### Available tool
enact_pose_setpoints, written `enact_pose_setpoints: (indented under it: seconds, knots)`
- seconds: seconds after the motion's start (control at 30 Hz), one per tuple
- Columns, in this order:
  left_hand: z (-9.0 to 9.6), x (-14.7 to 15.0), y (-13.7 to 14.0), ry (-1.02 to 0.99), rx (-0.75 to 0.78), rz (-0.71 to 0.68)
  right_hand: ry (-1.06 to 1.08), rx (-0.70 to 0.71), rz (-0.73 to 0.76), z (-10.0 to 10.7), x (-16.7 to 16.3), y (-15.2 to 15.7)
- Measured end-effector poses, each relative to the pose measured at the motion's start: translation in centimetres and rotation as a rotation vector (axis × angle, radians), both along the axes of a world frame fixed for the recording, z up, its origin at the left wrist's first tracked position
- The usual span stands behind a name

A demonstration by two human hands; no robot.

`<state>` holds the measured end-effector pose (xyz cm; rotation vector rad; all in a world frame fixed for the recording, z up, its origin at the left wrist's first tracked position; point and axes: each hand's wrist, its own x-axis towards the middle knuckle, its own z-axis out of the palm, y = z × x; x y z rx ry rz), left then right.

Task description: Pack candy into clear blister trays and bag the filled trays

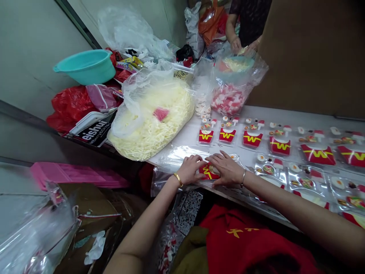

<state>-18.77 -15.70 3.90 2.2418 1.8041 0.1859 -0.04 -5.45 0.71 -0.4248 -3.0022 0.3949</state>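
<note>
Near the table's front edge, a small red fry carton [208, 172] with a yellow "W" lies between my two hands. My left hand [188, 169] grips its left side with bent fingers and thumb. From the right, my right hand [228, 169] has its fingers over the carton's upper right part, partly hiding it. A transparent plastic sheet or bag [171, 156] lies under and beside my left hand. To the right, several transparent packs stand in two rows, such as this toy-food pack [226, 135], with red "W" cartons and tiny food pieces.
A big plastic bag of pale yellow strips [151, 129] sits left of the packs. Behind are a bag of pink-and-white pieces [228, 99] and a co-worker's hands [236, 45]. A turquoise basin [85, 66] stands far left; a brown panel [308, 57] rises at right.
</note>
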Motion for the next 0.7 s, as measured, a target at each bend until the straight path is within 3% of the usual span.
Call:
enact_pose_setpoints:
  seconds: [0.1,0.27,0.33,0.47,0.7]
  knots:
    - [-0.3,-1.4,1.6,0.000,-0.034,-0.100,0.066,0.055,-0.132,-0.9,1.3,-0.4]
    - [-0.9,-2.0,3.6,-0.047,-0.074,-0.222,0.129,0.081,-0.588,-2.5,4.6,-1.4]
    - [-1.0,-2.2,4.2,-0.109,-0.139,-0.263,0.139,0.049,-0.702,-2.8,5.4,-1.4]
    - [-1.4,-2.5,4.9,-0.229,-0.199,-0.262,0.204,-0.089,-0.717,-2.7,5.7,-0.5]
    - [-1.8,-0.7,5.9,-0.378,-0.016,-0.197,0.349,-0.462,-0.689,-1.6,4.3,0.2]
